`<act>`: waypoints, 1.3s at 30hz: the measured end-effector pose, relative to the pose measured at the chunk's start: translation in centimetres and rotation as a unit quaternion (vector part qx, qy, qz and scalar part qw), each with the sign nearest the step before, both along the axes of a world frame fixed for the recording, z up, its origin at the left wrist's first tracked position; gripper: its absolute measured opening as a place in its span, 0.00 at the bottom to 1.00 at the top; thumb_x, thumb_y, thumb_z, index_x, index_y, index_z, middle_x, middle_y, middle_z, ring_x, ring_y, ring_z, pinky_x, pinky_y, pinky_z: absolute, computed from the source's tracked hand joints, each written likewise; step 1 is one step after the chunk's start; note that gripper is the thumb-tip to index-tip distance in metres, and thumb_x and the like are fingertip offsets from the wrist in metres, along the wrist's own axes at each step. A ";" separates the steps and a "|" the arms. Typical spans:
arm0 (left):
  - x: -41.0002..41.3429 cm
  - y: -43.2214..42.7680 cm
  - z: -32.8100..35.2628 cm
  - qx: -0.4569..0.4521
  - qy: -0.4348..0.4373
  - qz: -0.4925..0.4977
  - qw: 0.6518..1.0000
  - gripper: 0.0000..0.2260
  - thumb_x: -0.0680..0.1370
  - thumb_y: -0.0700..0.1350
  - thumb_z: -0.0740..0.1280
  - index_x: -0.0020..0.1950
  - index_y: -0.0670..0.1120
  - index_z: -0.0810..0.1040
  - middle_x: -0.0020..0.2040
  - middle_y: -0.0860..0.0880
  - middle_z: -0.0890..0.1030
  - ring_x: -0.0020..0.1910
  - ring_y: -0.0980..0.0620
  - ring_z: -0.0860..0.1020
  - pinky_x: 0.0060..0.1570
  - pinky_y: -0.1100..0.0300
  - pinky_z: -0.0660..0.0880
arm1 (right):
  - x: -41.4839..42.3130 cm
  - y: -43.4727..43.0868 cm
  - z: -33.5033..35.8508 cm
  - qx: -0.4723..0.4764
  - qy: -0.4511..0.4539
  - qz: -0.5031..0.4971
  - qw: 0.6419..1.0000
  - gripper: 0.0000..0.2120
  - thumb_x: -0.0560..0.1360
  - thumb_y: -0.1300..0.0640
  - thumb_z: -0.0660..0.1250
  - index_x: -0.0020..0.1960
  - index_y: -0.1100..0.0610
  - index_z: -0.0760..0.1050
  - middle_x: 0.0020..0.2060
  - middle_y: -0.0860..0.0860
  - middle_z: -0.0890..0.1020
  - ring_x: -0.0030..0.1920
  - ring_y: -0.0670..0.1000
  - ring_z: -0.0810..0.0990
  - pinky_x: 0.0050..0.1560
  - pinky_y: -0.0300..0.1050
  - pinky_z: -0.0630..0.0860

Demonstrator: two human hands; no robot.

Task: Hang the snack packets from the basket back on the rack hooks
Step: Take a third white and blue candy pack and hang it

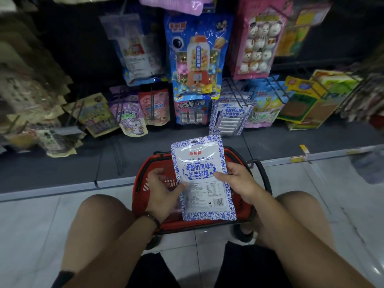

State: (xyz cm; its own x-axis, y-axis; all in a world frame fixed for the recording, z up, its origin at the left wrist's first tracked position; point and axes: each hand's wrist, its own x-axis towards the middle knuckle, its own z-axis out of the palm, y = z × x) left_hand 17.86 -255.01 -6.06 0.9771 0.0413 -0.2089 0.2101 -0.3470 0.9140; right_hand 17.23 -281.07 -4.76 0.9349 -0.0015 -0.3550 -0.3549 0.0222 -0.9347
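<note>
Both hands, left hand (161,187) and right hand (235,179), pinch a blue-and-white candy packet (202,177) by its edges above a red basket (245,213), frame centre.

Both bare forearms reach forward and converge in front of the body, the left forearm (116,246) from the lower left and the right forearm (291,231) from the lower right. The left grip (164,190) pinches the packet (199,161) at its left edge, thumb on the front face and the other fingers curled. The right grip (236,179) holds the opposite edge, thumb tip on the front, fingers tucked behind.
</note>
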 end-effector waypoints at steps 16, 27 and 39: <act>0.6 -0.1 0.0 -0.142 0.060 -0.044 0.987 0.10 0.86 0.40 0.67 0.65 0.50 0.81 0.54 0.60 0.88 0.59 0.58 0.86 0.62 0.59 0.81 | 1.0 3.7 -1.4 -0.120 -0.030 0.061 0.991 0.09 0.83 0.58 0.71 0.62 0.52 0.83 0.56 0.52 0.87 0.58 0.53 0.86 0.65 0.58 0.82; 0.3 -1.0 0.7 -0.179 0.102 -0.046 0.978 0.12 0.84 0.44 0.70 0.68 0.44 0.82 0.62 0.46 0.88 0.61 0.45 0.87 0.63 0.45 0.83 | 1.8 1.4 -1.2 0.001 -0.065 -0.049 0.997 0.11 0.81 0.61 0.74 0.62 0.54 0.83 0.48 0.51 0.90 0.46 0.48 0.88 0.47 0.42 0.83; 5.8 -6.3 3.5 -0.074 0.011 -0.104 0.992 0.04 0.85 0.45 0.70 0.57 0.47 0.82 0.52 0.52 0.87 0.49 0.66 0.84 0.51 0.67 0.81 | 5.8 -5.0 0.7 -0.124 -0.127 -0.092 0.980 0.08 0.78 0.55 0.78 0.43 0.50 0.81 0.34 0.55 0.82 0.38 0.51 0.80 0.45 0.48 0.75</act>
